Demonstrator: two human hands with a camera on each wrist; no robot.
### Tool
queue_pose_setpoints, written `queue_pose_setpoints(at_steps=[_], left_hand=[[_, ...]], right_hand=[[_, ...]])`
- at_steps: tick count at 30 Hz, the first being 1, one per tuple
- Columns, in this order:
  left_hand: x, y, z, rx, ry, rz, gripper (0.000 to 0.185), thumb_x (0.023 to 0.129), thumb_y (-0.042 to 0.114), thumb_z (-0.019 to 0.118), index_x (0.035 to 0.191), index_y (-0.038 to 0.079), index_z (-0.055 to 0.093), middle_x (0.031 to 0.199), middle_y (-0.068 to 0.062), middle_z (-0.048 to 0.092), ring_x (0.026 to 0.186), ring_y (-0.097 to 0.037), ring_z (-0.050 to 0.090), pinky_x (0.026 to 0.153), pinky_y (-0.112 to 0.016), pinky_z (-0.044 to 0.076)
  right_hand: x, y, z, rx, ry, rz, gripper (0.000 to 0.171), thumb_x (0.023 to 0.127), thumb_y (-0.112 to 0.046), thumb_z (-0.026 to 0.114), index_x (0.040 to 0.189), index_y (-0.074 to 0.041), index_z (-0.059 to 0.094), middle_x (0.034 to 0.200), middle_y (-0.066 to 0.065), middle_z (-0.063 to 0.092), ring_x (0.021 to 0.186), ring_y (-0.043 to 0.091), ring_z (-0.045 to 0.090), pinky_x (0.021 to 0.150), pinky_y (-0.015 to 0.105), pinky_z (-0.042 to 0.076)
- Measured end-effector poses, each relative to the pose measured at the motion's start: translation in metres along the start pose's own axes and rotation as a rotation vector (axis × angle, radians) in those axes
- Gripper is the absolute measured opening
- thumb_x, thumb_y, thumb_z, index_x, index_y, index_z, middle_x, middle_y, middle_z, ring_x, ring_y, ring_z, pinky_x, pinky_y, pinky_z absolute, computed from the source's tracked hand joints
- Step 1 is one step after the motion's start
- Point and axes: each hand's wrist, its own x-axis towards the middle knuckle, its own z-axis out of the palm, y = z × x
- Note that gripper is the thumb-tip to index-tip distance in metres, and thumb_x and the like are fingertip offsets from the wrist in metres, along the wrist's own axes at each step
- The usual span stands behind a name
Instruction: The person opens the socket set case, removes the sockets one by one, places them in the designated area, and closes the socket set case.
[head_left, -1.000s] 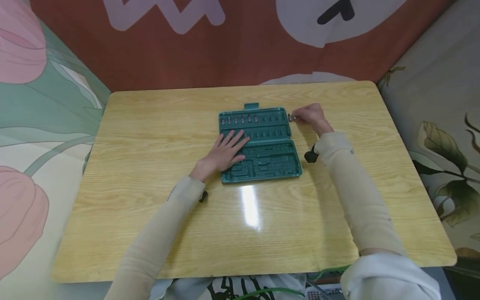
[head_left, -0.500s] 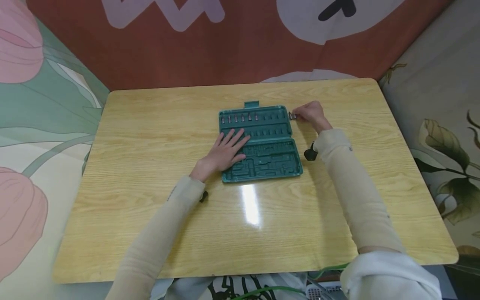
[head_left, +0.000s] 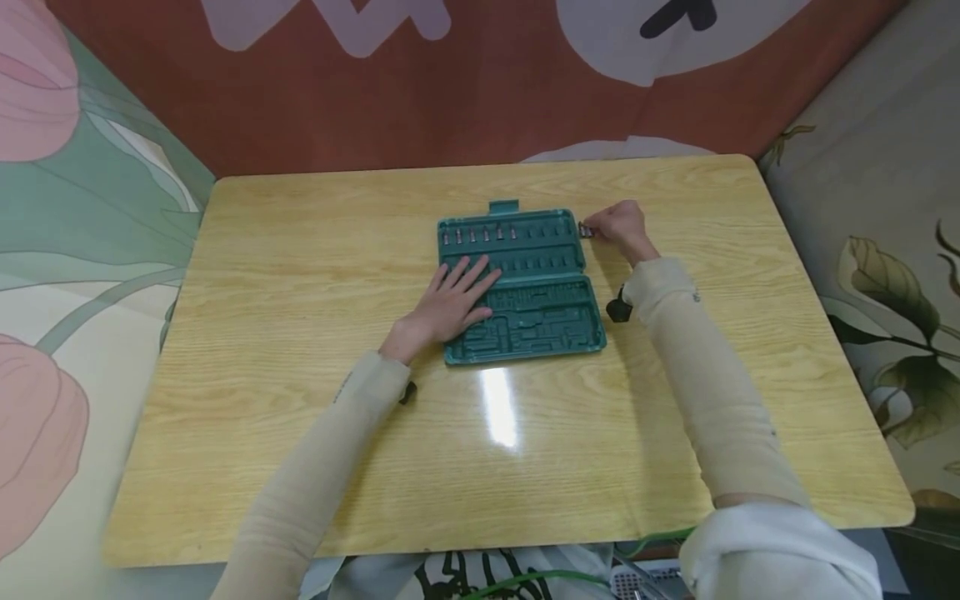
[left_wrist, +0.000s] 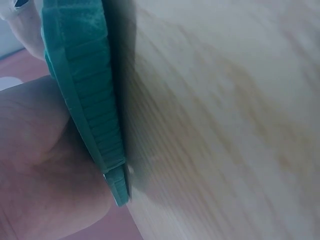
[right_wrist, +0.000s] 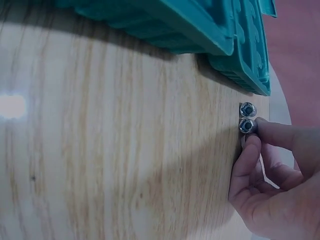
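Note:
A green plastic tool tray (head_left: pixel 540 287) lies open in the middle of the wooden table (head_left: pixel 300 333); several small metal bits (head_left: pixel 477 237) stand in its far row. My left hand (head_left: pixel 453 302) rests flat with straight fingers on the tray's left part; its palm (left_wrist: pixel 45 170) lies against the tray's edge (left_wrist: pixel 95 120) in the left wrist view. My right hand (head_left: pixel 617 225) is just right of the tray's far corner, fingers curled. Its fingertips (right_wrist: pixel 252 142) pinch a small metal bit (right_wrist: pixel 246 125), and a second bit (right_wrist: pixel 247 108) lies beside it near the tray (right_wrist: pixel 210 30).
A red patterned cloth (head_left: pixel 450 75) hangs behind the table. Floral fabric (head_left: pixel 67 250) lies at the left and more fabric (head_left: pixel 885 250) at the right. Black wrist mounts (head_left: pixel 618 308) show at both sleeves. The table's near edge (head_left: pixel 450 546) is close to my body.
Both hands stay in place. The view has drifted slightly, and the right hand has edged a little nearer to the tray's far corner.

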Motion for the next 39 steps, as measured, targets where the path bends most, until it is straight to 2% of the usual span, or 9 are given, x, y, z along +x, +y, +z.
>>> queue_pose_setpoints(at_steps=[9, 15, 23, 30, 39], left_hand=[[-0.0040, 0.0067, -0.0078, 0.006, -0.004, 0.000, 0.064, 0.104, 0.044, 0.033, 0.157, 0.021, 0.005, 0.161, -0.006, -0.007, 0.146, -0.029, -0.007, 0.114, -0.050, -0.004], [-0.0027, 0.0060, -0.0068, -0.004, -0.004, 0.007, 0.064, 0.105, 0.044, 0.034, 0.157, 0.020, 0.006, 0.162, -0.006, -0.006, 0.146, -0.030, -0.006, 0.114, -0.050, -0.005], [-0.0025, 0.0014, -0.0048, 0.013, -0.027, -0.013, 0.065, 0.104, 0.046, 0.031, 0.157, 0.022, 0.002, 0.161, -0.004, -0.009, 0.146, -0.028, -0.009, 0.114, -0.050, -0.006], [-0.0063, 0.0012, -0.0069, -0.013, -0.011, -0.004, 0.065, 0.104, 0.044, 0.035, 0.157, 0.021, 0.006, 0.162, -0.006, -0.005, 0.146, -0.030, -0.005, 0.114, -0.052, -0.002], [-0.0075, 0.0002, -0.0073, -0.015, 0.006, 0.003, 0.064, 0.104, 0.042, 0.035, 0.157, 0.020, 0.007, 0.162, -0.007, -0.004, 0.146, -0.031, -0.004, 0.114, -0.052, -0.001]], right_hand=[[-0.0010, 0.0034, 0.0025, -0.010, 0.048, -0.067, 0.018, 0.088, -0.011, 0.068, 0.092, 0.005, 0.074, 0.063, -0.003, 0.064, 0.061, 0.010, 0.060, 0.057, 0.022, 0.050], [-0.0023, 0.0039, 0.0042, -0.036, 0.062, -0.075, 0.022, 0.089, -0.012, 0.067, 0.097, 0.008, 0.073, 0.065, -0.002, 0.064, 0.061, 0.011, 0.059, 0.057, 0.022, 0.050], [-0.0018, 0.0017, 0.0066, -0.021, 0.072, -0.068, 0.022, 0.088, -0.012, 0.069, 0.095, 0.008, 0.074, 0.061, -0.004, 0.065, 0.059, 0.008, 0.060, 0.057, 0.019, 0.047], [-0.0009, 0.0028, 0.0093, -0.025, 0.064, -0.055, 0.024, 0.087, -0.014, 0.071, 0.098, 0.007, 0.073, 0.064, -0.004, 0.067, 0.060, 0.008, 0.060, 0.058, 0.019, 0.047], [0.0002, 0.0031, 0.0091, -0.022, 0.050, -0.086, 0.027, 0.092, -0.015, 0.067, 0.105, 0.008, 0.071, 0.069, 0.001, 0.069, 0.062, 0.009, 0.062, 0.064, 0.024, 0.051]])
